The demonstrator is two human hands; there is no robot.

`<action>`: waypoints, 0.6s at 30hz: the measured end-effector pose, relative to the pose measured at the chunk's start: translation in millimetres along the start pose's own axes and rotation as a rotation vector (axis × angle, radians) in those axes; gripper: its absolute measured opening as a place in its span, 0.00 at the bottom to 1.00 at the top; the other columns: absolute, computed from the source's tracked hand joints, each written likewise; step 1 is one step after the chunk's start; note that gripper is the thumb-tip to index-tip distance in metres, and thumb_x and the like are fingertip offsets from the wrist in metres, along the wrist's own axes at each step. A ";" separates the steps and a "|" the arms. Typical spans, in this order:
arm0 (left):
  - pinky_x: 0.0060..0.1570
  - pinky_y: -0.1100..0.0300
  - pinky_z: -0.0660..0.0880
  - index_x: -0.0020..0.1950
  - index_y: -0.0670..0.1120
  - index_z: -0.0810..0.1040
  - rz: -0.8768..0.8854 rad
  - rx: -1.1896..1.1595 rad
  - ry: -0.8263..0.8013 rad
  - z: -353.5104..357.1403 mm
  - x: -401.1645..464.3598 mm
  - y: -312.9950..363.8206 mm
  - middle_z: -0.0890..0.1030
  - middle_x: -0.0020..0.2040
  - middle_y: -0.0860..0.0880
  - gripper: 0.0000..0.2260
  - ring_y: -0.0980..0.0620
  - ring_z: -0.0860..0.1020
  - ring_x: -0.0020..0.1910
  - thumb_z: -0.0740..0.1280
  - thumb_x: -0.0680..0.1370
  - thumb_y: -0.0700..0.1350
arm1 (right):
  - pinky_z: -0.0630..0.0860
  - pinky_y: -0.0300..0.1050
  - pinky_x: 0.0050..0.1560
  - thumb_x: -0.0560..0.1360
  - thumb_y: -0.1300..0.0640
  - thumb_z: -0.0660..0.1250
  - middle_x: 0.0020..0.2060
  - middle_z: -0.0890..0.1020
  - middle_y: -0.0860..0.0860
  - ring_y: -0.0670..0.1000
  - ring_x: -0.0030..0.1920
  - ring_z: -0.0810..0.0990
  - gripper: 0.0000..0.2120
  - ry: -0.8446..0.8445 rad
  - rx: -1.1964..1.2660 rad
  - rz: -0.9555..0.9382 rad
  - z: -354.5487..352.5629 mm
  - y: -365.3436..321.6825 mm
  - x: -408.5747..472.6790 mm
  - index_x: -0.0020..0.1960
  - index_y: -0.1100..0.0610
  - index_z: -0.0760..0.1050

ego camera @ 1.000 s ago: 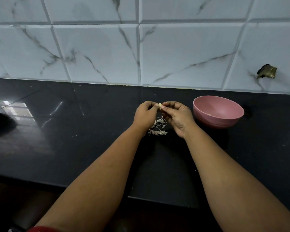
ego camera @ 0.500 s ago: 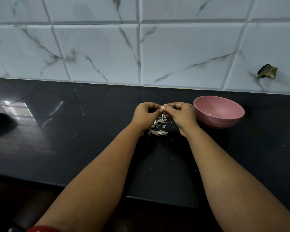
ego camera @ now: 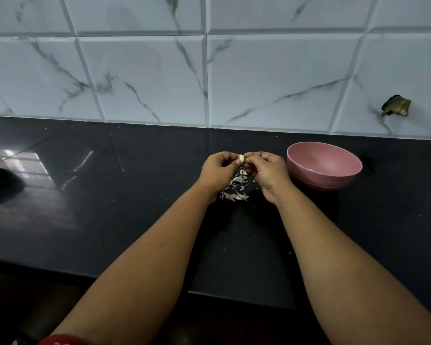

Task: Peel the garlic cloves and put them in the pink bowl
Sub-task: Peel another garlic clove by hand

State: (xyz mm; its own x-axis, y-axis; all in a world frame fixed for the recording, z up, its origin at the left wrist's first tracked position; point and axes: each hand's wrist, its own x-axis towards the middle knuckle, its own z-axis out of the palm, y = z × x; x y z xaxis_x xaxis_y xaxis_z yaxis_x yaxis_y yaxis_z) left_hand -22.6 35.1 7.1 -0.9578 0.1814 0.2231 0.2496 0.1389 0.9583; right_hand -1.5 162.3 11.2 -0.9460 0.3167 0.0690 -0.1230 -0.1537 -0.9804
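A small, pale, oval garlic clove [ego camera: 241,158] sits pinched between the fingertips of both hands, raised a little above the glossy black stone countertop [ego camera: 110,207]. The left hand [ego camera: 218,171] has its fingers curled inward, with the clove at the tips of its thumb and forefinger on its right side. The right hand [ego camera: 268,170] meets it from the other side, fingers bent and closed on the clove's right edge, so the clove lies exactly between the two hands. Directly below them, a loose scatter of whitish papery garlic skins [ego camera: 235,189] lies on the countertop. The round pink plastic bowl [ego camera: 324,165] stands just beside the right hand, on its right, upright; a pale bit shows low inside it, too small to identify.
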 end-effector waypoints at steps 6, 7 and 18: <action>0.35 0.70 0.71 0.54 0.42 0.82 0.028 0.039 0.033 -2.7 1.7 -0.9 0.79 0.37 0.54 0.06 0.65 0.75 0.30 0.68 0.79 0.40 | 0.77 0.38 0.40 0.76 0.64 0.67 0.36 0.82 0.54 0.46 0.36 0.80 0.04 -0.055 0.063 -0.012 2.5 -2.3 -2.2 0.44 0.59 0.80; 0.35 0.70 0.71 0.54 0.42 0.82 0.037 0.038 0.036 -3.6 1.2 -0.4 0.79 0.36 0.54 0.06 0.65 0.76 0.30 0.68 0.79 0.39 | 0.77 0.37 0.40 0.76 0.63 0.69 0.37 0.82 0.54 0.46 0.36 0.80 0.02 -0.067 0.064 -0.023 2.6 -1.8 -2.9 0.45 0.60 0.80; 0.38 0.71 0.74 0.50 0.43 0.84 0.072 0.102 0.039 -5.1 1.5 -2.4 0.83 0.39 0.53 0.05 0.64 0.78 0.35 0.73 0.76 0.42 | 0.77 0.38 0.37 0.73 0.64 0.71 0.35 0.84 0.54 0.45 0.33 0.81 0.02 0.016 -0.163 -0.139 -1.5 2.3 1.5 0.42 0.61 0.83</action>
State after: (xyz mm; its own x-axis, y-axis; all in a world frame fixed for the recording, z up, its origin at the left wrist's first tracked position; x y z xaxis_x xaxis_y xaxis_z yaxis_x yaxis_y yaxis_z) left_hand -25.5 30.1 6.1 -0.9410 0.1572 0.2996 0.3296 0.2250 0.9169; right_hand -2.7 163.8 8.8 -0.9182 0.3394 0.2042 -0.2009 0.0454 -0.9786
